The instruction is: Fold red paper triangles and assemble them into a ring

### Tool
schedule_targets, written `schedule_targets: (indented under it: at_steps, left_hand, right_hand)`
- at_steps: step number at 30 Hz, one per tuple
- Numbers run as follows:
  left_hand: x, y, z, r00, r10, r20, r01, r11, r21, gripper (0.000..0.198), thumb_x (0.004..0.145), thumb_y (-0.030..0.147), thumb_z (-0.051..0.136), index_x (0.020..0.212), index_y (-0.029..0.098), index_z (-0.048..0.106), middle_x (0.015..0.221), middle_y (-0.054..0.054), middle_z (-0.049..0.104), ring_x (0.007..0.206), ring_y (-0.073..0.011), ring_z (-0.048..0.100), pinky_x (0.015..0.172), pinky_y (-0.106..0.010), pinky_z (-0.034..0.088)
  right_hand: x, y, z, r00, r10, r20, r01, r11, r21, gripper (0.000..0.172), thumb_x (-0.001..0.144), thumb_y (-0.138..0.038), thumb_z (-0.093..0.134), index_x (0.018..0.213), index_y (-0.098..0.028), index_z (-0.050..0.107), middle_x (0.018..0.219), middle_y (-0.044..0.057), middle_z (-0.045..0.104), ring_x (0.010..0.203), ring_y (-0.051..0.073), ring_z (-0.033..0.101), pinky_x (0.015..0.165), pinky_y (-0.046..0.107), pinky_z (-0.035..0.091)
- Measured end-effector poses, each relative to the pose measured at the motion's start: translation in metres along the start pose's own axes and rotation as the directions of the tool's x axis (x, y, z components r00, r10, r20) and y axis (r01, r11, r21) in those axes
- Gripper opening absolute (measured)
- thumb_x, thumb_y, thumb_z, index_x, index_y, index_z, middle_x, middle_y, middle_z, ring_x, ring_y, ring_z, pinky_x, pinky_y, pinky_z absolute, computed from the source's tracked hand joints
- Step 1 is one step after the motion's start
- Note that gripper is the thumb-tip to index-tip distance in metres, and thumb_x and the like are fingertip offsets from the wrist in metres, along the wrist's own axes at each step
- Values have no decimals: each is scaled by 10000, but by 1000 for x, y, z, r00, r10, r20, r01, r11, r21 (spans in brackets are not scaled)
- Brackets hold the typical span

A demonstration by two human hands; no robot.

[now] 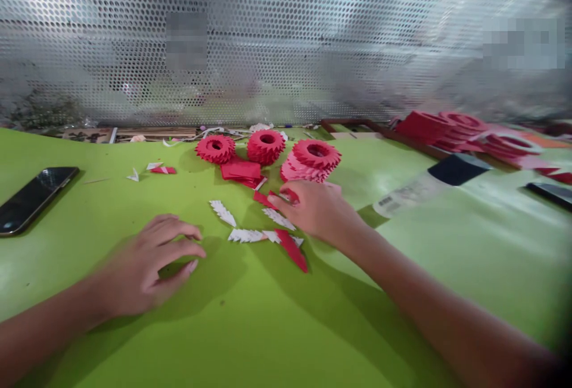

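Note:
My left hand (147,260) hovers over the left of the green table, fingers curved and apart, with nothing in it. Further right and back, my right hand (315,206) pinches a small red folded paper piece (264,199); part of it is hidden by the fingers. Just below that hand are chains of white folded paper pieces (245,235) and a longer red folded paper strip (292,251). A stack of red paper rectangles (241,169) lies behind the fingertips. Around it stand red ring-shaped paper pieces (266,146) with toothed edges, one (315,158) on pink layers.
A phone (38,200) lies on the left. Loose white and red paper bits (161,169) are nearby. To the right lie a clear bottle with a dark cap (456,168), a dark flat object (552,195) and more red paper rings (440,129). A perforated metal screen (286,48) rises behind the table.

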State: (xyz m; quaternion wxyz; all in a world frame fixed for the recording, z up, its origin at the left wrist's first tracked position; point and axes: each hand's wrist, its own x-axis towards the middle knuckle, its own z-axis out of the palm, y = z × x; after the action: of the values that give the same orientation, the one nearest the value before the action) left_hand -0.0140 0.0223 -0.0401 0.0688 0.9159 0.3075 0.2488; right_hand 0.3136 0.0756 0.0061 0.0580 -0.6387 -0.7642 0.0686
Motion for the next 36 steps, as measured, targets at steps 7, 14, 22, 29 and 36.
schedule_targets:
  at_steps: [7, 14, 22, 29, 36]
  left_hand:
    - [-1, 0, -1, 1000, 0, -5, 0, 1000, 15, 192, 979, 214, 582, 1075, 264, 741, 1149, -52, 748, 1074, -252, 666, 916, -399, 569]
    - [-4, -1, 1, 1000, 4, -17, -3, 1000, 15, 201, 989, 210, 570, 1084, 263, 739, 1147, -48, 741, 1078, -237, 659, 968, -395, 551]
    - [-1, 1, -1, 1000, 11, -12, -11, 1000, 18, 210, 988, 201, 558, 1075, 256, 742, 1132, -56, 750, 1058, -241, 677, 958, -405, 559]
    - [1, 2, -3, 999, 34, -17, -33, 999, 20, 202, 973, 174, 573, 1067, 248, 737, 1118, -49, 751, 1033, -232, 685, 943, -398, 560]
    - [2, 4, 0, 997, 56, -60, -54, 998, 29, 232, 967, 139, 557, 1085, 248, 724, 1074, -33, 762, 990, -208, 705, 976, -392, 557]
  right_hand:
    - [4, -7, 4, 995, -1, 103, -2, 1000, 31, 341, 934, -526, 607, 958, -191, 669, 786, 61, 694, 614, 186, 592, 550, 298, 339]
    - [-9, 10, -34, 999, -19, -37, 27, 972, 232, 420, 899, -487, 659, 1212, -210, 700, 928, 62, 739, 656, 175, 608, 623, 310, 421]
    - [-44, -7, -25, 965, 43, 259, -36, 999, -33, 295, 772, -536, 763, 763, -246, 707, 680, 45, 646, 566, 205, 558, 508, 316, 317]
    - [-40, 1, -32, 951, 39, 306, -33, 999, -25, 273, 851, -434, 690, 685, -235, 604, 668, 35, 663, 568, 200, 576, 506, 316, 312]
    - [-43, 6, -45, 952, -138, 274, -11, 878, 479, 382, 842, -614, 706, 838, -233, 693, 711, 29, 700, 549, 166, 580, 494, 293, 380]
